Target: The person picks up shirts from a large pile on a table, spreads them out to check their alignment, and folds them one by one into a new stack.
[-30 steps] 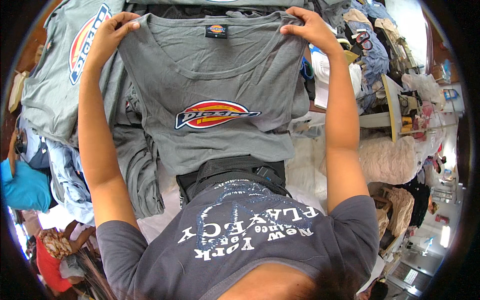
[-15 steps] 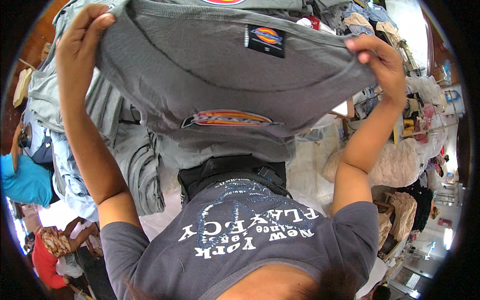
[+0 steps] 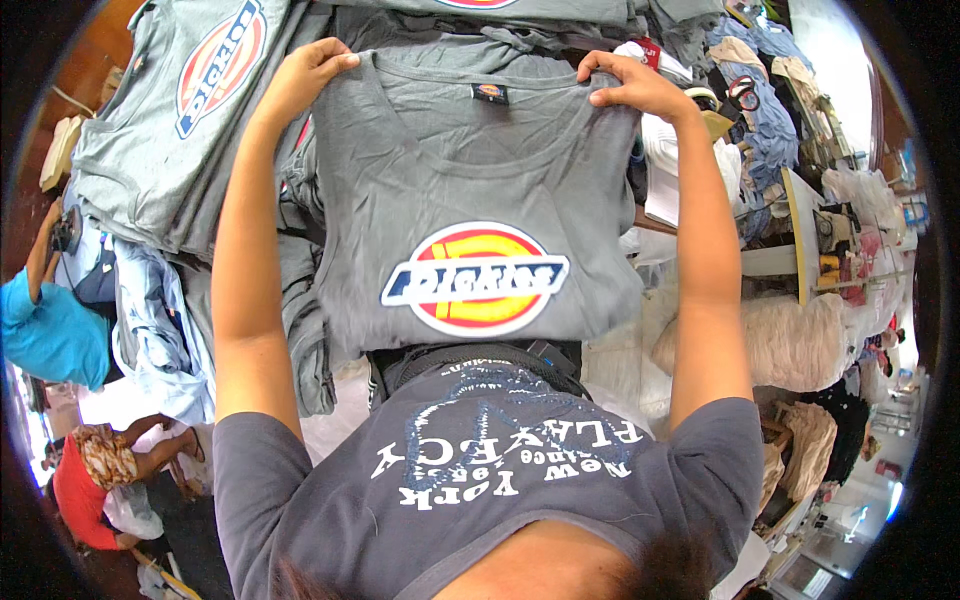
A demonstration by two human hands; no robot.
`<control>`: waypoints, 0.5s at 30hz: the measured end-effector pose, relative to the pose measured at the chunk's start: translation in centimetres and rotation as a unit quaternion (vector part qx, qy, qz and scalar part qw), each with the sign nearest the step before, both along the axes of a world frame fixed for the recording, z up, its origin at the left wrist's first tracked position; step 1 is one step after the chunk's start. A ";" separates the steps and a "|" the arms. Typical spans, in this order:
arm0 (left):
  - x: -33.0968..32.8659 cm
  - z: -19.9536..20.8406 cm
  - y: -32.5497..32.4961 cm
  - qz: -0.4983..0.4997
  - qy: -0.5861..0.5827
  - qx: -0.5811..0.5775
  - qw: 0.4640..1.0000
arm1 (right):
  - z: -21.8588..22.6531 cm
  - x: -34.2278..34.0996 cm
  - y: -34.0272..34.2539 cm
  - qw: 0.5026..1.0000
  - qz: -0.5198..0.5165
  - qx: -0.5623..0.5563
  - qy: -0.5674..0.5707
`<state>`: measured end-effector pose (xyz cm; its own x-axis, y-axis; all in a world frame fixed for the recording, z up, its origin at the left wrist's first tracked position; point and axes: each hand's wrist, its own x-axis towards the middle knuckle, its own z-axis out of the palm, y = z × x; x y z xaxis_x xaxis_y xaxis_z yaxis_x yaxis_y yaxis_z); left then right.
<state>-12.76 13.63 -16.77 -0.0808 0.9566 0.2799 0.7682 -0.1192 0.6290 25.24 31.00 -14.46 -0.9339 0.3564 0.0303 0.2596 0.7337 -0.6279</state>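
A grey T-shirt (image 3: 400, 190) with a wide neckline hangs spread out in front of me, its front facing up. A red, yellow and white oval print with a dark-lettered band crosses its chest, and a small black label sits inside the back of the neck. My left hand (image 3: 305, 80) is closed, pinching the shirt at its left shoulder. With thumb and fingers closed, my right hand (image 3: 635, 88) pinches the right shoulder. The lower hem reaches down near my waist.
Grey shirts with the same print lie in a pile (image 3: 150, 150) at the left. Folded white cloth (image 3: 675, 175) and heaped blue garments (image 3: 765, 130) are on the right, above a large plastic-wrapped bundle (image 3: 780, 345). Other people, one in a blue top (image 3: 50, 325), are at the left.
Both hands have lowered and moved closer together with the shirt. It has dropped flatter and farther from me, so its full chest print now shows.
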 end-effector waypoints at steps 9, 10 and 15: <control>-1.3 -5.6 3.0 0.045 -0.042 -0.040 0.997 | -3.1 -1.3 2.0 0.996 -0.038 -0.065 -0.041; -1.2 -5.8 3.3 0.044 -0.039 -0.041 0.997 | -3.5 -1.1 2.6 0.995 -0.054 -0.063 -0.054; -1.1 -6.7 3.8 0.046 -0.032 -0.037 0.998 | -5.0 -0.9 4.2 0.985 -0.070 -0.157 -0.034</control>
